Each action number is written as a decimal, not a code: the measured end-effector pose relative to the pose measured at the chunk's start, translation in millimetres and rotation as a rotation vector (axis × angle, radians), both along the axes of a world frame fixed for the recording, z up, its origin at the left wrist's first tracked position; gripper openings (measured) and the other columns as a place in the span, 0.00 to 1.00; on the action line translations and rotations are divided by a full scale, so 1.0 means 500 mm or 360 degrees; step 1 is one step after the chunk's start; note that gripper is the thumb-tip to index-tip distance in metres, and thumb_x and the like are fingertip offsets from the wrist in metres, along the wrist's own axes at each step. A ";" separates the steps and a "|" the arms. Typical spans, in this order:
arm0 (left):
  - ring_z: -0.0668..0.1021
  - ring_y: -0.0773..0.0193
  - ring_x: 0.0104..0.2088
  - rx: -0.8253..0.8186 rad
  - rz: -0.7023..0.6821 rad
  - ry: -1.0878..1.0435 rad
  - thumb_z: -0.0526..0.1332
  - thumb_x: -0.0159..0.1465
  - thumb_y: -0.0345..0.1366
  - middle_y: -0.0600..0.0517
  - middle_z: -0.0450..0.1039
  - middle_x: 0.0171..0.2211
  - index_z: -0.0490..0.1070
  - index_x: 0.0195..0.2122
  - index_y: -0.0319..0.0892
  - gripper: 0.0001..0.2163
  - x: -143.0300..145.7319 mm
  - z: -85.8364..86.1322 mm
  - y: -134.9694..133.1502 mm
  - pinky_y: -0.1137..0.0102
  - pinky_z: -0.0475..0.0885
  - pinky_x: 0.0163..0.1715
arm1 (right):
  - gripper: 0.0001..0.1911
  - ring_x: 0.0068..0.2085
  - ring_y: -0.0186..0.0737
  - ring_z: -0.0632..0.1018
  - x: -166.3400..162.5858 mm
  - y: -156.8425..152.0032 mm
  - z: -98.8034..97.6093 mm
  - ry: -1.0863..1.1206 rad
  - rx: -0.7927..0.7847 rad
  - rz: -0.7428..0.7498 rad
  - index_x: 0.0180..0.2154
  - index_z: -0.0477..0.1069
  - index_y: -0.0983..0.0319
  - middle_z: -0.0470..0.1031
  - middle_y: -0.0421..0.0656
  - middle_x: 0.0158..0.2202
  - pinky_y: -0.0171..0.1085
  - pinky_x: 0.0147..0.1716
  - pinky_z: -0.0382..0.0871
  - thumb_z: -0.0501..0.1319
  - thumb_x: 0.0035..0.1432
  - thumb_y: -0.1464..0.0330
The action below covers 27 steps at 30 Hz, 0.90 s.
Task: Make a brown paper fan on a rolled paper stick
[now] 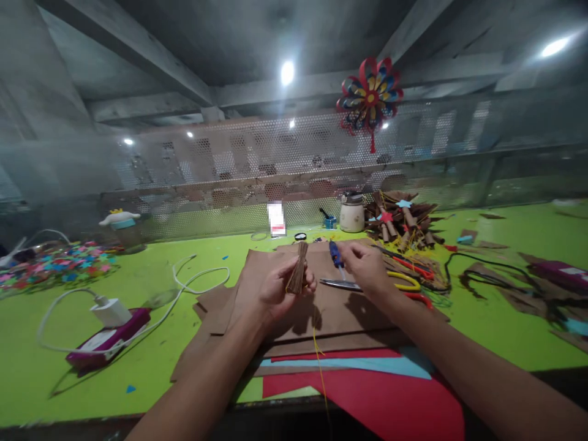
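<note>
My left hand [280,288] is closed round a small bundle of brown paper strips [298,269], held upright above the brown paper sheets [321,306]. A yellow thread [318,352] hangs down from the bundle. My right hand [365,266] hovers just right of it, fingers curled, close to a blue glue gun [335,252] and the blades of scissors [342,283]; I cannot make out anything in its fingers.
Red and blue foam sheets [367,392] lie at the near edge of the green table [138,343]. A white charger with cable [110,311] sits on a purple box at left. Brown paper rolls [399,223], a white jar [351,214] and yellow-handled pliers [407,282] are behind.
</note>
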<state>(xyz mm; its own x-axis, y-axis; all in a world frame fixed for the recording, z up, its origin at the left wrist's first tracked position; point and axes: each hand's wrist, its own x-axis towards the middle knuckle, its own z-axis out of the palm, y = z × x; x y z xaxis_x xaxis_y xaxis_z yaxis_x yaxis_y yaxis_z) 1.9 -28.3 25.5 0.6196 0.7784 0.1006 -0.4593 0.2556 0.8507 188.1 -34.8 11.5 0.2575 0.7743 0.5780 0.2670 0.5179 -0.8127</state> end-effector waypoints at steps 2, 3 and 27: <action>0.71 0.66 0.22 0.0022 -0.0070 0.0008 0.52 0.63 0.38 0.51 0.66 0.20 0.66 0.27 0.38 0.11 0.002 -0.001 -0.002 0.71 0.64 0.25 | 0.14 0.21 0.31 0.64 0.005 0.006 0.004 0.0083 -0.0035 0.0042 0.27 0.70 0.64 0.63 0.36 0.18 0.32 0.20 0.59 0.61 0.50 0.58; 0.70 0.66 0.22 0.0032 -0.0109 0.0018 0.51 0.63 0.37 0.51 0.66 0.20 0.66 0.27 0.38 0.11 0.003 -0.001 -0.004 0.72 0.63 0.24 | 0.14 0.22 0.32 0.66 0.007 0.007 0.006 0.0117 -0.0054 0.0110 0.31 0.71 0.64 0.66 0.37 0.20 0.32 0.22 0.62 0.62 0.48 0.60; 0.69 0.67 0.22 0.0141 -0.0259 0.0076 0.52 0.63 0.36 0.52 0.65 0.20 0.66 0.29 0.38 0.09 0.016 -0.015 -0.018 0.72 0.65 0.26 | 0.19 0.50 0.44 0.68 -0.014 -0.063 0.035 -0.0580 0.0501 0.0181 0.49 0.67 0.59 0.68 0.47 0.49 0.42 0.45 0.66 0.60 0.54 0.68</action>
<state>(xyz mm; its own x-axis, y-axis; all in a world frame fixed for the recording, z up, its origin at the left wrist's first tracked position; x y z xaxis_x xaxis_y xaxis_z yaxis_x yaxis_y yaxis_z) 10.2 -37.1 18.2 0.7424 0.6569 0.1318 -0.3765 0.2463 0.8931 181.0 -66.1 28.9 -0.0810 0.5590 0.8252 0.4324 0.7657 -0.4762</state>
